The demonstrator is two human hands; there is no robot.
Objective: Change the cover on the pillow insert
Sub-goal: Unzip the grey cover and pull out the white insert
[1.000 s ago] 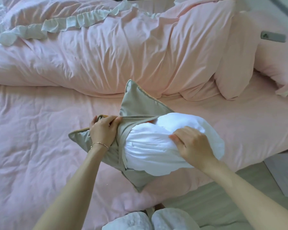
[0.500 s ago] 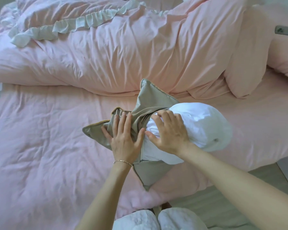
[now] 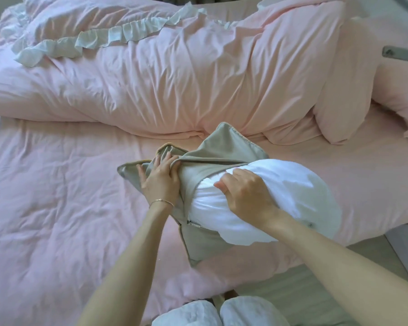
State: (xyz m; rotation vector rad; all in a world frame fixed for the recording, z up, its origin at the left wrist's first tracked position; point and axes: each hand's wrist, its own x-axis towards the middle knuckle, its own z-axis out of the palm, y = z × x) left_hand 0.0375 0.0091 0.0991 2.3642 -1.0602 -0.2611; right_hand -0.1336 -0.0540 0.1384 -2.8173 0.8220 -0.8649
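A white pillow insert (image 3: 292, 191) lies on the pink bed, its left part inside a beige cover (image 3: 224, 147) with piped edges and a zipper at the opening. Most of the insert sticks out to the right. My left hand (image 3: 160, 182) grips the bunched edge of the cover at its opening, fingers curled into the fabric. My right hand (image 3: 245, 196) sits on top of the insert near the opening, fingers curled and gripping the white fabric.
A rumpled pink duvet (image 3: 174, 85) with a white ruffle lies across the back of the bed. Pink pillows (image 3: 339, 90) sit at the right, with a grey remote-like object (image 3: 400, 54) on one. The bed edge and floor are at lower right; white slippers (image 3: 219, 311) show below.
My left hand went from lying flat on the cover to gripping its bunched edge. My right hand shifted right along the insert, and more of the insert is out of the cover.
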